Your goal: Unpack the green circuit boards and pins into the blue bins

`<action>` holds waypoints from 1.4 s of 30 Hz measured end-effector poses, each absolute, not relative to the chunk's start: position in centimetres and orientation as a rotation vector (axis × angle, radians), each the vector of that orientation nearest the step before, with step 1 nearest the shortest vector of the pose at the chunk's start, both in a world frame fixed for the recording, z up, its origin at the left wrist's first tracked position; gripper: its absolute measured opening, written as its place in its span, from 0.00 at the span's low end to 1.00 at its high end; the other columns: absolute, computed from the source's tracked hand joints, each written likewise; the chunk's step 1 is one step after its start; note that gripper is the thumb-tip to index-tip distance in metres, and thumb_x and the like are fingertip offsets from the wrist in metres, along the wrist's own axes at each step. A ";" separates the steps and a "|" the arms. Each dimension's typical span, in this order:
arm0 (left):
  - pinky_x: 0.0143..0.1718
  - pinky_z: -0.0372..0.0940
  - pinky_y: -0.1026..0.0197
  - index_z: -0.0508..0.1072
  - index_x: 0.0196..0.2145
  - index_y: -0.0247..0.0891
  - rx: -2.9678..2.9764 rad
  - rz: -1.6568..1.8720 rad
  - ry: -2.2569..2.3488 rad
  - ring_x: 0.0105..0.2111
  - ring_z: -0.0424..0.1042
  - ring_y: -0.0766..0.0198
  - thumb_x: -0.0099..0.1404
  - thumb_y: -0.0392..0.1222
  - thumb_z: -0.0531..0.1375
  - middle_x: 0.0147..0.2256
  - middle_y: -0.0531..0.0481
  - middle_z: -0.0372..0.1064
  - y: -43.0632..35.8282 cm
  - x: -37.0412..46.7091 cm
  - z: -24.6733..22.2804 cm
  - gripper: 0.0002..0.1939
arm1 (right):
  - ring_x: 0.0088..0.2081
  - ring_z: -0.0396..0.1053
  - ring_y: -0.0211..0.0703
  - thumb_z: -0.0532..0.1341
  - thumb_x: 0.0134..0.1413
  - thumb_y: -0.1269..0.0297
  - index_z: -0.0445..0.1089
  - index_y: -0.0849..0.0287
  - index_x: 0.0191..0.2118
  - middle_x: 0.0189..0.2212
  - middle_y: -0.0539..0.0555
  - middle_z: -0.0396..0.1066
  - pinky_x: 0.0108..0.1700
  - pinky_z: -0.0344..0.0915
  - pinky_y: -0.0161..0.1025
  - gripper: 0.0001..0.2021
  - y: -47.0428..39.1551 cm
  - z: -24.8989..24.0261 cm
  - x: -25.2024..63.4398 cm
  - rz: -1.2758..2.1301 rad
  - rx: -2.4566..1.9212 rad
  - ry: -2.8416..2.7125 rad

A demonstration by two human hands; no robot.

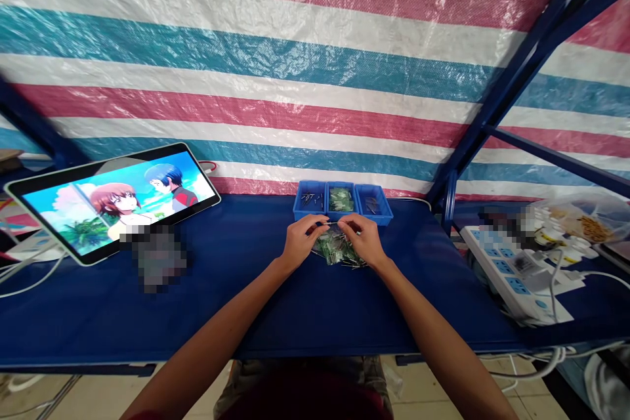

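My left hand (304,238) and my right hand (363,238) face each other over the blue table, fingertips pinched a short way apart. Something thin seems to lie between them, too small to name. Below and between the hands lies a pile of small green packets with thin metal pieces (339,252). Just beyond my fingers stand three joined blue bins. The left bin (310,210) and right bin (378,214) hold a few thin metal pieces; the middle bin (340,213) holds green packets.
A tablet (118,200) playing a cartoon leans at the left, with a blurred-out object before it. White power strips (512,275) with cables and a plastic bag (585,220) lie at the right, beyond a blue metal post (449,200). Striped sheeting (275,79) hangs behind the table (236,315).
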State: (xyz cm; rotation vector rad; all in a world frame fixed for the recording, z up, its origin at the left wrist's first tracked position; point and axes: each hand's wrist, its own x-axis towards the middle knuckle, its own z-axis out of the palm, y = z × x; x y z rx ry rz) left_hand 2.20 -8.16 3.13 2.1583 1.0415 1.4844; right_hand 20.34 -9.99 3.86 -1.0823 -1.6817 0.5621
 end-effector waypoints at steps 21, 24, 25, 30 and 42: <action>0.30 0.58 0.66 0.73 0.35 0.37 2.517 1.058 1.116 0.25 0.65 0.68 0.69 0.48 0.51 0.30 0.51 0.70 -4.5 0.3 3.8 0.15 | 0.24 0.65 0.39 0.53 0.61 0.54 0.73 0.60 0.31 0.24 0.52 0.71 0.27 0.59 0.35 0.17 -9.5 3.5 20.6 0.461 -1.177 -1.683; 0.32 0.59 0.65 0.74 0.34 0.37 2.592 0.829 0.984 0.28 0.68 0.67 0.67 0.50 0.54 0.34 0.49 0.71 -5.5 0.1 3.7 0.15 | 0.24 0.64 0.39 0.54 0.60 0.55 0.72 0.60 0.30 0.25 0.53 0.71 0.28 0.59 0.36 0.16 -9.5 3.4 20.6 0.403 -1.184 -1.718; 0.32 0.59 0.65 0.74 0.34 0.37 2.610 0.761 0.978 0.29 0.68 0.66 0.66 0.52 0.55 0.34 0.49 0.71 -5.7 0.2 3.7 0.16 | 0.24 0.64 0.39 0.54 0.60 0.56 0.72 0.60 0.30 0.25 0.53 0.71 0.29 0.59 0.36 0.16 -9.5 3.4 20.6 0.385 -1.182 -1.730; 0.30 0.57 0.65 0.74 0.30 0.38 2.669 0.475 1.058 0.28 0.68 0.65 0.63 0.54 0.56 0.33 0.50 0.70 -5.8 0.5 3.9 0.16 | 0.24 0.64 0.39 0.54 0.60 0.56 0.72 0.59 0.29 0.25 0.53 0.72 0.29 0.59 0.36 0.16 -9.4 3.4 20.7 0.350 -1.195 -1.756; 0.30 0.58 0.65 0.72 0.29 0.36 2.508 0.551 0.956 0.27 0.66 0.64 0.65 0.47 0.53 0.29 0.49 0.68 -5.2 0.2 3.5 0.14 | 0.24 0.65 0.40 0.53 0.60 0.56 0.72 0.59 0.30 0.25 0.53 0.72 0.30 0.60 0.37 0.16 -9.4 3.5 20.7 0.356 -1.209 -1.752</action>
